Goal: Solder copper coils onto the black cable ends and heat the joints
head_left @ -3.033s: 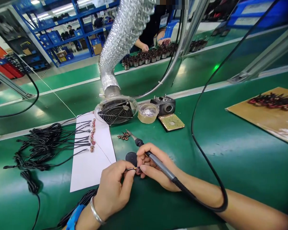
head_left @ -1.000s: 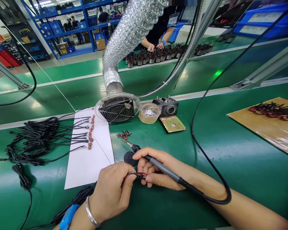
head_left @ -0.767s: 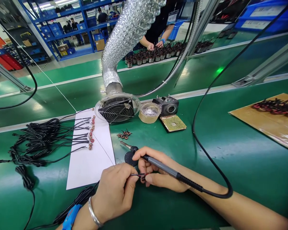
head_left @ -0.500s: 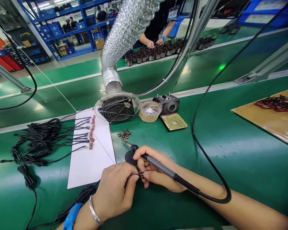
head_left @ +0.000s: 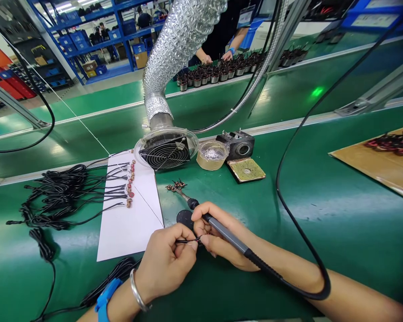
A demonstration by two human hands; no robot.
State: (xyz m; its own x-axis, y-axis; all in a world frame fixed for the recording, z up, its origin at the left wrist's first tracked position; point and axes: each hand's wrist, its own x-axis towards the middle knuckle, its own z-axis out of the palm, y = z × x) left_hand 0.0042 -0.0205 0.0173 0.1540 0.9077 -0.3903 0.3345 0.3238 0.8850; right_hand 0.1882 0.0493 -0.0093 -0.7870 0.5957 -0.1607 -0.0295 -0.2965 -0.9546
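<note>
My left hand [head_left: 166,264] pinches the end of a thin black wire [head_left: 184,241] low in the middle of the view. My right hand [head_left: 221,243] grips a grey soldering iron [head_left: 221,230] like a pen, its tip pointing up and left. The lower fingers of that hand also pinch a small part at the wire's end, mostly hidden. A black round pad [head_left: 184,218] lies just behind the fingers. A few small copper coils [head_left: 176,185] lie near the iron's tip.
A white sheet [head_left: 129,223] carries several black wires [head_left: 63,197] with coils. Behind stand a fume fan [head_left: 166,153] on a foil duct, a solder pot [head_left: 212,155], an iron stand [head_left: 238,144] and sponge. Cardboard [head_left: 372,163] lies right. Another person's hands [head_left: 206,59] work at the far bench.
The iron's tip has swung slightly toward the loose coils. The small red part seen between my fingers a second ago is now hidden; both hands stay together at the wire's end.
</note>
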